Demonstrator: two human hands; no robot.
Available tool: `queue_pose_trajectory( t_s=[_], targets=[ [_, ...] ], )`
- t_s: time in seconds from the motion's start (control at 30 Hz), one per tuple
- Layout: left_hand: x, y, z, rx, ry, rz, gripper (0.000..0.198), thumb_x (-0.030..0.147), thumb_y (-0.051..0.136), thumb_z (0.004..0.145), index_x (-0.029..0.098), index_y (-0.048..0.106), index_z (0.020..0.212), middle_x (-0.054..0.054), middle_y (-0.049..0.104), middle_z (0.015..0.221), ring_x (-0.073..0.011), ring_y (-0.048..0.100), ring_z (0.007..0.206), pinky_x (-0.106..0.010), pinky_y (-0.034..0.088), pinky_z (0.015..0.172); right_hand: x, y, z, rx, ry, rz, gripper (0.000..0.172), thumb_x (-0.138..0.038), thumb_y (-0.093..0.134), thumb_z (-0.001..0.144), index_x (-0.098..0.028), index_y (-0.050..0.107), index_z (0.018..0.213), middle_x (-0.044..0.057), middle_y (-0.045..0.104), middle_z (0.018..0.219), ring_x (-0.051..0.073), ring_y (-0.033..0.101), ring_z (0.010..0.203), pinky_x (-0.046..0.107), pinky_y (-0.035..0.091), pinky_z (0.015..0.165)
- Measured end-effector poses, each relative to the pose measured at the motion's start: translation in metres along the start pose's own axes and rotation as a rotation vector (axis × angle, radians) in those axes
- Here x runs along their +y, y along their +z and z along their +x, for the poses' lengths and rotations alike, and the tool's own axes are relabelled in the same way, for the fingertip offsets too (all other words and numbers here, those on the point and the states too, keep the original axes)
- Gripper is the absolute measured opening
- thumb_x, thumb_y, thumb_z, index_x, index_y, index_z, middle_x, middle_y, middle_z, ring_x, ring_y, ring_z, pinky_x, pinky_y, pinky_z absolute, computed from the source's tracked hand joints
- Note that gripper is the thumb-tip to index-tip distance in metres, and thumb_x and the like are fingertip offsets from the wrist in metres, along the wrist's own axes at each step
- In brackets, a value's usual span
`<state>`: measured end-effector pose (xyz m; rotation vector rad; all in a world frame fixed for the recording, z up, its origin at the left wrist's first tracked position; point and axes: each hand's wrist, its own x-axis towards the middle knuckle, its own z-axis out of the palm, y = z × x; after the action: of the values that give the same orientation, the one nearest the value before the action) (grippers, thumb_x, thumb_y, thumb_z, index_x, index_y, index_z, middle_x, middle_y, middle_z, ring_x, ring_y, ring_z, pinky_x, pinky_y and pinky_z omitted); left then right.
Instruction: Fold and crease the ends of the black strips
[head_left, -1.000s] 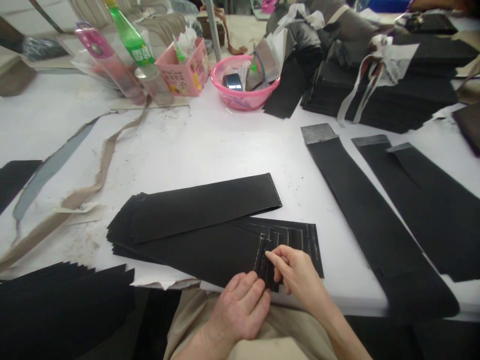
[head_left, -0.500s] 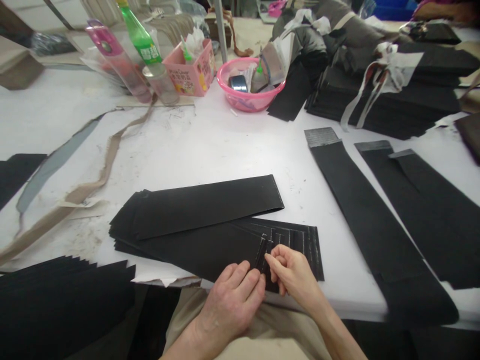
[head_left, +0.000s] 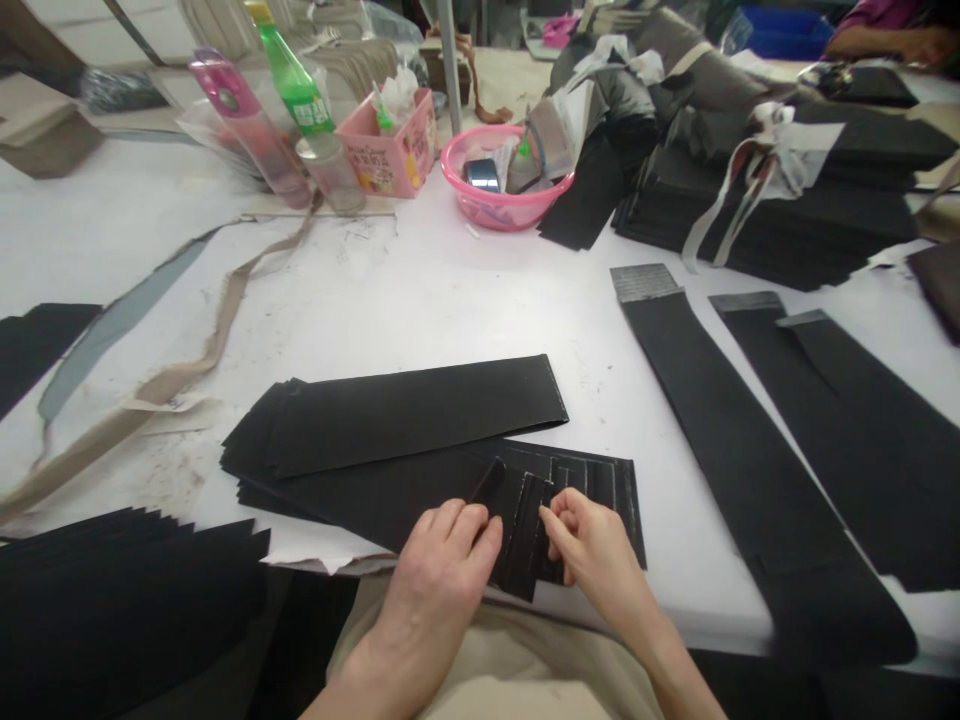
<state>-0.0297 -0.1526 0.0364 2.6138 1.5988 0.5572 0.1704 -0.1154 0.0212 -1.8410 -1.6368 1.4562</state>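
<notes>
A fanned stack of long black strips (head_left: 390, 430) lies on the white table (head_left: 420, 290) in front of me. At its near right end, my left hand (head_left: 442, 570) pinches the lifted end flap of one black strip (head_left: 517, 520), fingers curled over it. Just to the right, my right hand (head_left: 592, 550) pinches the same flap's right edge between thumb and forefinger. The flap stands folded up off the stack.
More black strips (head_left: 750, 440) lie to the right and a black pile (head_left: 127, 600) at the near left. At the back stand a pink basin (head_left: 502, 185), a pink box (head_left: 390, 150), a green bottle (head_left: 292, 75) and bundled black stacks (head_left: 787, 210). A beige ribbon (head_left: 187, 370) trails left.
My left hand has slid left and pulled the strip's end flap open and wider. My right hand keeps its pinch at almost the same spot.
</notes>
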Motion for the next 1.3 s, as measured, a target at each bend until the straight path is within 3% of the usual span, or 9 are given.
queue_pose_trajectory(
  t_s=[0.07, 0.17, 0.33, 0.4, 0.47, 0.57, 0.77, 1.1, 1.3],
  targets=[
    [0.007, 0.009, 0.003, 0.029, 0.073, 0.012, 0.024, 0.01, 0.043, 0.096, 0.012, 0.066, 0.104, -0.01, 0.064, 0.108, -0.0302, 0.055, 0.113, -0.048, 0.049, 0.093, -0.001, 0.0, 0.0, 0.017, 0.005, -0.084, 0.027, -0.039, 0.047, 0.096, -0.022, 0.049, 0.075, -0.006, 0.062, 0.055, 0.012, 0.056, 0.039, 0.022, 0.039, 0.045],
    [0.015, 0.019, 0.003, 0.041, 0.183, 0.02, 0.029, 0.013, 0.04, 0.099, 0.011, 0.063, 0.116, -0.012, 0.06, 0.123, -0.0297, 0.047, 0.127, -0.052, 0.036, 0.11, -0.001, 0.003, -0.001, 0.085, -0.012, -0.273, 0.023, -0.035, 0.051, 0.095, -0.023, 0.05, 0.076, -0.006, 0.062, 0.057, 0.014, 0.059, 0.046, 0.024, 0.039, 0.051],
    [0.017, 0.029, -0.003, -0.025, 0.322, 0.016, 0.03, 0.014, 0.042, 0.097, 0.011, 0.06, 0.12, -0.01, 0.063, 0.115, -0.0267, 0.053, 0.12, -0.052, 0.031, 0.115, 0.005, 0.011, -0.007, 0.281, -0.144, -0.49, 0.012, -0.033, 0.057, 0.095, -0.024, 0.053, 0.088, -0.005, 0.062, 0.063, 0.017, 0.06, 0.053, 0.028, 0.035, 0.05],
    [0.017, 0.034, -0.007, -0.048, 0.352, 0.036, 0.03, 0.014, 0.042, 0.097, 0.008, 0.06, 0.12, -0.011, 0.061, 0.121, -0.0269, 0.05, 0.123, -0.051, 0.029, 0.117, 0.009, 0.012, -0.009, 0.347, -0.247, -0.505, 0.008, -0.031, 0.056, 0.095, -0.024, 0.056, 0.093, -0.003, 0.064, 0.07, 0.018, 0.062, 0.058, 0.029, 0.038, 0.051],
    [0.017, 0.038, -0.009, -0.068, 0.369, 0.052, 0.031, 0.013, 0.042, 0.097, 0.008, 0.06, 0.121, -0.011, 0.057, 0.13, -0.027, 0.044, 0.13, -0.051, 0.028, 0.118, 0.013, 0.011, -0.01, 0.398, -0.374, -0.506, 0.008, -0.028, 0.054, 0.096, -0.023, 0.059, 0.099, 0.001, 0.066, 0.083, 0.019, 0.064, 0.071, 0.03, 0.044, 0.06],
    [0.018, 0.04, -0.011, -0.088, 0.386, 0.045, 0.03, 0.014, 0.042, 0.097, 0.009, 0.061, 0.12, -0.011, 0.054, 0.135, -0.027, 0.039, 0.135, -0.05, 0.028, 0.118, 0.019, 0.006, -0.011, 0.453, -0.555, -0.53, 0.017, -0.021, 0.052, 0.097, -0.021, 0.062, 0.111, 0.006, 0.067, 0.106, 0.022, 0.062, 0.098, 0.035, 0.048, 0.085],
    [0.018, 0.042, -0.007, -0.123, 0.386, 0.018, 0.027, 0.018, 0.046, 0.096, 0.01, 0.063, 0.116, -0.011, 0.055, 0.134, -0.0281, 0.04, 0.134, -0.051, 0.028, 0.117, 0.038, -0.002, -0.01, 0.311, -0.792, -0.697, 0.038, -0.008, 0.047, 0.097, -0.013, 0.051, 0.134, 0.007, 0.054, 0.139, 0.026, 0.039, 0.135, 0.042, 0.039, 0.105],
    [0.022, 0.048, -0.002, -0.036, 0.384, -0.02, 0.03, 0.015, 0.042, 0.093, 0.005, 0.067, 0.106, -0.015, 0.064, 0.118, -0.0289, 0.052, 0.123, -0.051, 0.027, 0.117, 0.026, -0.008, -0.009, 0.244, -0.74, -0.792, 0.04, -0.009, 0.039, 0.1, -0.017, 0.049, 0.138, 0.002, 0.047, 0.144, 0.031, 0.036, 0.137, 0.055, 0.026, 0.112],
    [0.024, 0.052, -0.003, -0.029, 0.373, -0.037, 0.028, 0.014, 0.043, 0.092, 0.005, 0.068, 0.103, -0.015, 0.065, 0.115, -0.029, 0.054, 0.121, -0.052, 0.025, 0.118, 0.025, 0.002, -0.005, 0.324, -0.678, -0.681, 0.029, -0.011, 0.056, 0.094, -0.02, 0.061, 0.122, 0.002, 0.057, 0.136, 0.032, 0.042, 0.133, 0.055, 0.032, 0.108]
  ],
)
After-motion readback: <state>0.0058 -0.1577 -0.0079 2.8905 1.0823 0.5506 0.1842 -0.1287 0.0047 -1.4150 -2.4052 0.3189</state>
